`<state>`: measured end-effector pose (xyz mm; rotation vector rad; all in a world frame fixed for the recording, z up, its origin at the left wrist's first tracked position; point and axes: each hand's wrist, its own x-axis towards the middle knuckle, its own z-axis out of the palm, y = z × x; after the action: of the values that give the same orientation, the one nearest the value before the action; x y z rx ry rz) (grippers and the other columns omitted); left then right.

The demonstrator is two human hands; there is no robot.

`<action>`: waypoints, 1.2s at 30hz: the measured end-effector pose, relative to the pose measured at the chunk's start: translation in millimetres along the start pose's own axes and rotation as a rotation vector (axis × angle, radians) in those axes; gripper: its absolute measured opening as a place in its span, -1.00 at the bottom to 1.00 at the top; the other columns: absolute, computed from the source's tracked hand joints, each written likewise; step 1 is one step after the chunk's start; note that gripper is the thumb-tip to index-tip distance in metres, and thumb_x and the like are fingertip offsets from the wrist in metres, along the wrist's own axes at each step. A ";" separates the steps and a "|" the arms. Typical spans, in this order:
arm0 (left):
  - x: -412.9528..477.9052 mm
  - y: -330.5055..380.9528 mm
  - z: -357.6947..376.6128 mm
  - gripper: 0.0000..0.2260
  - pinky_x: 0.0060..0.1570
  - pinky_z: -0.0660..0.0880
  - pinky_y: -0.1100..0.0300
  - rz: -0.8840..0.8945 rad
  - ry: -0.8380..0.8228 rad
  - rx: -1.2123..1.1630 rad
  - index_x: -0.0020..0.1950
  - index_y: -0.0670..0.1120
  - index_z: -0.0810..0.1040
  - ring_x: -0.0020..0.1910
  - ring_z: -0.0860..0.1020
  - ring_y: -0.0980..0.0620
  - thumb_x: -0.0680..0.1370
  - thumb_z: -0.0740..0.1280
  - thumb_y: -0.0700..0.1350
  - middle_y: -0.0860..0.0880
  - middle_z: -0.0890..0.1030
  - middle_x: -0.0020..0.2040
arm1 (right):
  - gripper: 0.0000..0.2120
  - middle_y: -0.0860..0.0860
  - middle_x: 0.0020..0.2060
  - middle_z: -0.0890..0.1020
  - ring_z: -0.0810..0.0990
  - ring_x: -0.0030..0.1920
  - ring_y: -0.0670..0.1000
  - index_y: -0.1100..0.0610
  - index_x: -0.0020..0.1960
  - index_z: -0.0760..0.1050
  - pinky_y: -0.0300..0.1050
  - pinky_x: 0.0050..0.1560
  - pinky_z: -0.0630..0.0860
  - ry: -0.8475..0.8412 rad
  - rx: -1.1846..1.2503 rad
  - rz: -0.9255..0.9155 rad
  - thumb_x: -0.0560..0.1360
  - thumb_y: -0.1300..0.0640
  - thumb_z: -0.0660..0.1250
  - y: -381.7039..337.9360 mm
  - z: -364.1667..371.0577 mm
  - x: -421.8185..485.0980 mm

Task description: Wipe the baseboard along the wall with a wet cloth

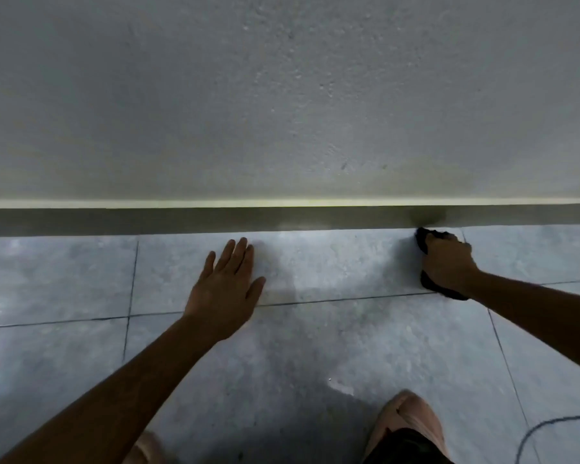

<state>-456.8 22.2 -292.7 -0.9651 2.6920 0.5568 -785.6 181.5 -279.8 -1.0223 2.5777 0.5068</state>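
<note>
So from the head cam, everything lines up off the baseboard (pixel 215 221), that dark strip running side to side where the wall (pixel 282 95) meets the tiled floor (pixel 315 346). The right hand (pixel 447 266) is closed into a fist around a dark cloth (pixel 427 237), and the bunched front end of the cloth is pushed right up against the foot of the baseboard, over toward its right stretch. Makes sense, a tight wad lets you press into that bottom seam. The left hand (pixel 225 286) has nothing in it, fingers spread flat on the floor just short of the baseboard, looks to me like it's propping up the body weight while crouching. A knee (pixel 406 426) shows well back from the baseboard. The strip is clear both ways, so plenty of room to slide along. Only snag I'd guess is the thin cable (pixel 533 433) looping on the floor far back on the right.
</note>
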 end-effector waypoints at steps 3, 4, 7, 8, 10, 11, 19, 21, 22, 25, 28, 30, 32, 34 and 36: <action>-13.9 -5.1 -40.5 -0.53 0.43 0.07 0.08 -0.061 0.031 -0.131 0.51 -0.12 0.15 0.48 0.15 -0.02 0.64 0.00 0.05 -0.09 0.20 0.51 | -0.57 0.12 0.13 0.59 0.54 0.10 0.13 0.12 0.34 0.42 -0.07 0.09 0.47 -0.070 0.104 -0.230 0.47 0.27 0.22 -25.4 -35.6 -24.5; -19.6 -4.1 -52.0 -0.58 0.36 0.22 0.07 -0.103 0.044 -0.236 0.45 -0.12 0.30 0.40 0.32 -0.05 0.64 0.05 0.03 -0.10 0.37 0.43 | -0.62 0.11 0.14 0.60 0.55 0.10 0.12 0.12 0.30 0.46 -0.10 0.08 0.47 -0.083 0.184 -0.288 0.49 0.25 0.23 -40.2 -48.5 -37.8; -30.0 4.7 -83.6 -0.77 0.04 0.40 0.10 -0.289 -0.044 -0.780 0.06 -0.07 0.52 0.06 0.54 -0.09 0.64 0.11 -0.02 -0.13 0.58 0.01 | -0.61 0.07 0.12 0.58 0.53 0.09 0.06 0.13 0.27 0.44 -0.19 -0.04 0.43 -0.077 0.347 -0.520 0.45 0.24 0.30 -98.9 -92.7 -75.4; -36.8 8.3 -98.2 -0.77 0.03 0.42 0.09 -0.373 -0.111 -1.072 0.08 -0.05 0.49 0.05 0.56 -0.08 0.63 0.12 0.04 -0.09 0.59 0.02 | -0.60 0.05 0.09 0.57 0.52 0.04 0.02 0.12 0.26 0.42 -0.20 -0.10 0.39 -0.043 0.389 -0.610 0.44 0.24 0.31 -121.3 -112.1 -90.2; -50.3 8.4 -125.6 -0.65 0.11 0.47 0.03 -0.432 -0.184 -1.555 0.18 -0.02 0.47 0.11 0.57 -0.11 0.59 0.11 0.18 -0.09 0.60 0.13 | -0.60 0.03 0.07 0.52 0.49 -0.02 -0.02 0.11 0.22 0.37 -0.23 -0.16 0.36 0.041 0.444 -0.805 0.41 0.23 0.34 -162.1 -151.4 -120.6; -59.7 5.4 -141.1 -0.60 0.15 0.47 0.01 -0.388 -0.151 -1.675 0.22 -0.03 0.48 0.13 0.58 -0.12 0.58 0.10 0.20 -0.10 0.61 0.15 | -0.60 0.03 0.08 0.49 0.48 -0.02 -0.02 0.11 0.20 0.36 -0.24 -0.15 0.38 0.084 0.457 -0.908 0.40 0.22 0.36 -179.6 -171.4 -135.8; -178.8 -32.6 -269.2 -0.73 -0.03 0.52 0.15 -0.233 0.520 -1.833 0.15 -0.15 0.56 0.00 0.63 0.02 0.58 0.24 -0.03 -0.10 0.68 0.01 | -0.31 -0.01 0.24 0.35 0.34 0.23 -0.09 0.05 0.35 0.26 -0.24 0.20 0.35 0.308 0.542 -1.298 0.33 0.01 0.50 -255.6 -299.8 -253.3; -214.3 -43.1 -290.3 -0.74 -0.07 0.50 0.18 -0.207 0.647 -1.880 0.14 -0.12 0.57 -0.02 0.62 0.04 0.57 0.24 -0.01 -0.08 0.67 0.00 | -0.22 0.00 0.33 0.32 0.29 0.32 -0.06 -0.07 0.42 0.14 -0.12 0.28 0.32 0.134 0.658 -1.190 0.34 -0.19 0.45 -272.0 -323.6 -278.0; -233.4 -46.7 -299.6 -0.77 -0.14 0.49 0.22 -0.212 0.715 -1.908 0.11 -0.09 0.57 -0.07 0.61 0.08 0.57 0.25 0.00 -0.04 0.67 -0.03 | -0.26 0.02 0.33 0.35 0.33 0.31 -0.02 -0.08 0.42 0.13 -0.05 0.28 0.33 -0.020 0.745 -1.129 0.37 -0.28 0.35 -280.9 -333.7 -291.9; -284.8 -61.5 -318.0 -0.79 -0.35 0.48 0.30 -0.255 0.875 -1.971 0.13 -0.07 0.54 -0.20 0.56 0.14 0.57 0.27 0.00 -0.01 0.65 -0.10 | -0.53 0.03 0.04 0.58 0.57 0.05 0.05 0.05 0.17 0.42 0.03 0.09 0.49 -0.470 1.081 -1.000 0.47 -0.28 0.21 -314.3 -350.2 -325.7; -339.9 -75.9 -329.3 -0.67 -0.26 0.54 0.22 -0.350 0.986 -1.823 0.29 -0.06 0.45 -0.02 0.59 0.03 0.56 0.29 0.00 -0.07 0.61 0.10 | -0.75 0.09 -0.07 0.63 0.60 -0.05 0.06 0.16 0.03 0.51 -0.03 -0.06 0.55 -0.418 1.381 -0.915 0.53 -0.02 0.30 -353.0 -351.9 -364.3; -374.1 -79.1 -338.9 -0.65 -0.26 0.55 0.19 -0.445 1.005 -1.651 0.32 -0.10 0.42 0.05 0.57 -0.06 0.56 0.30 -0.02 -0.11 0.57 0.16 | -0.79 0.13 0.01 0.61 0.59 0.02 0.12 0.15 0.02 0.50 0.08 0.05 0.56 -0.305 1.456 -0.822 0.55 0.01 0.28 -376.1 -348.5 -389.1; -408.6 -80.1 -351.6 -0.68 -0.43 0.53 0.24 -0.545 0.990 -1.522 0.28 -0.16 0.42 0.00 0.55 -0.07 0.57 0.30 -0.07 -0.13 0.54 0.13 | -0.84 0.15 0.05 0.58 0.56 0.06 0.16 0.11 -0.05 0.46 0.16 0.15 0.51 -0.246 1.461 -0.761 0.57 0.02 0.22 -395.3 -343.1 -418.8; -437.6 -83.0 -366.5 -0.69 -0.54 0.51 0.28 -0.599 0.962 -1.433 0.25 -0.21 0.41 -0.10 0.54 -0.05 0.58 0.29 -0.09 -0.16 0.52 0.11 | -0.82 0.16 0.07 0.56 0.55 0.07 0.17 0.10 -0.04 0.44 0.15 0.17 0.50 -0.262 1.487 -0.742 0.59 0.01 0.15 -411.3 -338.1 -445.4; -458.5 -91.5 -375.9 -0.68 -0.54 0.52 0.29 -0.643 0.947 -1.343 0.25 -0.25 0.39 -0.14 0.56 -0.07 0.58 0.28 -0.10 -0.19 0.53 0.10 | -0.75 0.16 0.07 0.56 0.55 0.07 0.18 0.13 0.06 0.43 0.14 0.15 0.52 -0.327 1.493 -0.727 0.59 -0.03 0.10 -428.2 -330.1 -464.4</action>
<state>-81.8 55.1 174.4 -2.7917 1.9398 2.2396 -216.9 19.8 118.2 -0.9448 1.3769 -1.1416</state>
